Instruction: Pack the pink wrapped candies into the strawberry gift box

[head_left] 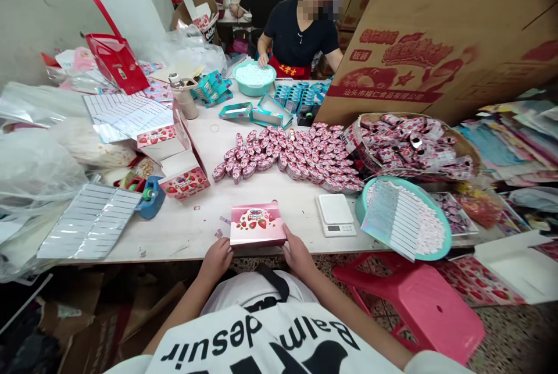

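A pink box with strawberry print (pixel 256 224) sits at the near edge of the white table (pixel 192 228). My right hand (pixel 297 255) grips its near right corner. My left hand (pixel 217 259) rests at the table edge just below the box's left corner; whether it touches the box I cannot tell. Beyond the box lies a long heap of pink wrapped candies (pixel 296 156). A small white scale (pixel 335 214) stands right of the box.
A teal bowl of white pieces with a sticker sheet (pixel 403 217) sits right, behind it a basket of candies (pixel 410 144). More strawberry boxes (pixel 183 179), a tape dispenser (pixel 150 196), label sheets (pixel 91 220) lie left. A person in black (pixel 299 34) works opposite. Pink stool (pixel 414 298) stands right.
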`<state>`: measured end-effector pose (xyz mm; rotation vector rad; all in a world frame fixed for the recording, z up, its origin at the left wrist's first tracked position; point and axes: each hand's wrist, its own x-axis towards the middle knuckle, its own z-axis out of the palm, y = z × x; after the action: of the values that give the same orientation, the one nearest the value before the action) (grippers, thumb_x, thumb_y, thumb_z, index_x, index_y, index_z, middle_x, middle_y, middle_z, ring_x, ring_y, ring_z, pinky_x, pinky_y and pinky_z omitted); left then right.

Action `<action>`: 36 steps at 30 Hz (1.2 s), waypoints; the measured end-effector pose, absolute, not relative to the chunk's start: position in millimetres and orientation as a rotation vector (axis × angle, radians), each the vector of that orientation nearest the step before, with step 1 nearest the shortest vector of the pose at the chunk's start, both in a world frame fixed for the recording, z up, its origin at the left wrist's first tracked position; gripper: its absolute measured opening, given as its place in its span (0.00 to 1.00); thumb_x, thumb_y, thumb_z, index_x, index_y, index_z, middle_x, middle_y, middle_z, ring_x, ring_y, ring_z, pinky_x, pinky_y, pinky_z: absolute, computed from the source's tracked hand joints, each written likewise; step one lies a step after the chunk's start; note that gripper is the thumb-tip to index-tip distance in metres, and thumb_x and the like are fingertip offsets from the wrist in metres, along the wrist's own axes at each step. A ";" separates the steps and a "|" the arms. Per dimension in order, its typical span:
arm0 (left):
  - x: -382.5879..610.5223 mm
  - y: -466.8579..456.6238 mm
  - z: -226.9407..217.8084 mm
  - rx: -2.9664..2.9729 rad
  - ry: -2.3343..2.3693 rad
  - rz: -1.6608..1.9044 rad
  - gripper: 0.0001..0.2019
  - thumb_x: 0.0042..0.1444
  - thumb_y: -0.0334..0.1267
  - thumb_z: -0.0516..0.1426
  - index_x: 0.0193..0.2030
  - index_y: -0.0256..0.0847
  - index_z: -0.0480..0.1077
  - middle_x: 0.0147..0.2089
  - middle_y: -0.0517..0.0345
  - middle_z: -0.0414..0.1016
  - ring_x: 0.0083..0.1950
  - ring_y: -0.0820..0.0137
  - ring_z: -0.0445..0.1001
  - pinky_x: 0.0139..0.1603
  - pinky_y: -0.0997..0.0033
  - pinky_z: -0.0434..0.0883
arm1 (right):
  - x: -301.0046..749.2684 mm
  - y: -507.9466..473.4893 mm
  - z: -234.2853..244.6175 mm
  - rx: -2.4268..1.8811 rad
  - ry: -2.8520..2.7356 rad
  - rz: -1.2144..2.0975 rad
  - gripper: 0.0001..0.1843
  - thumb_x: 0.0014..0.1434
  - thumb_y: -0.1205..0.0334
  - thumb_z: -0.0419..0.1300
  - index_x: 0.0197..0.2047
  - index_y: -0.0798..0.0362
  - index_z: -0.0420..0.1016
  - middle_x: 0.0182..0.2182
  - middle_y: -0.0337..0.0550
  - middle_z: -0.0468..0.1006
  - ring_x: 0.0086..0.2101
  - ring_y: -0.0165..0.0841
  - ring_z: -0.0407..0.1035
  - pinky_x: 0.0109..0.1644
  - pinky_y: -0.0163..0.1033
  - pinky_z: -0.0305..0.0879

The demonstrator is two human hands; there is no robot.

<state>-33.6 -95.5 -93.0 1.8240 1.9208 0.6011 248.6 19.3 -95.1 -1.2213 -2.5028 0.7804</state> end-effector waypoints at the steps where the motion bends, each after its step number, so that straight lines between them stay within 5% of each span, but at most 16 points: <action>1: -33.8 -95.7 -92.0 1.815 1.904 0.610 0.11 0.59 0.33 0.50 0.44 0.40 0.71 0.44 0.48 0.73 0.48 0.63 0.72 0.49 0.62 0.72 | 252.2 19.0 -96.4 -1.225 -2.508 0.806 0.42 0.60 0.69 0.50 0.73 0.55 0.36 0.53 0.53 0.74 0.49 0.41 0.69 0.53 0.46 0.68; 4: -34.0 -95.4 -88.8 1.743 1.880 0.641 0.11 0.59 0.32 0.49 0.43 0.40 0.71 0.45 0.49 0.71 0.47 0.64 0.72 0.49 0.64 0.72 | 256.7 22.3 -95.5 -1.181 -2.498 0.855 0.34 0.60 0.69 0.50 0.69 0.54 0.50 0.51 0.52 0.75 0.48 0.42 0.69 0.53 0.47 0.68; 9: -34.2 -94.2 -88.9 1.623 1.876 0.667 0.07 0.58 0.34 0.50 0.38 0.41 0.69 0.42 0.52 0.69 0.44 0.66 0.70 0.47 0.66 0.71 | 249.8 29.8 -93.9 -1.078 -2.507 0.881 0.15 0.59 0.72 0.51 0.47 0.55 0.71 0.42 0.48 0.76 0.44 0.37 0.70 0.48 0.40 0.68; 15: -33.1 -94.6 -90.6 1.602 1.888 0.681 0.08 0.58 0.35 0.50 0.40 0.40 0.69 0.41 0.53 0.67 0.42 0.67 0.69 0.46 0.65 0.71 | 251.4 31.7 -100.7 -1.076 -2.533 0.812 0.08 0.60 0.72 0.51 0.37 0.55 0.70 0.35 0.47 0.74 0.38 0.36 0.68 0.44 0.39 0.67; 24: -26.6 -87.7 -84.9 1.496 1.925 0.663 0.13 0.54 0.43 0.58 0.44 0.40 0.73 0.45 0.51 0.66 0.50 0.62 0.68 0.53 0.59 0.70 | 251.9 31.7 -104.5 -1.004 -2.620 0.728 0.06 0.60 0.69 0.53 0.36 0.56 0.71 0.35 0.50 0.74 0.38 0.39 0.65 0.44 0.42 0.61; 36: -26.4 -82.8 -95.4 1.334 1.954 0.693 0.09 0.50 0.34 0.58 0.39 0.39 0.74 0.40 0.54 0.74 0.45 0.63 0.71 0.50 0.61 0.69 | 251.2 24.4 -113.8 -1.017 -2.468 0.817 0.08 0.57 0.73 0.54 0.36 0.52 0.71 0.37 0.47 0.73 0.40 0.39 0.67 0.44 0.42 0.67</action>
<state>-26.4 -82.8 -95.4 1.3344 1.9539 0.6931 251.2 24.4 -113.8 -1.0171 -2.4678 0.8170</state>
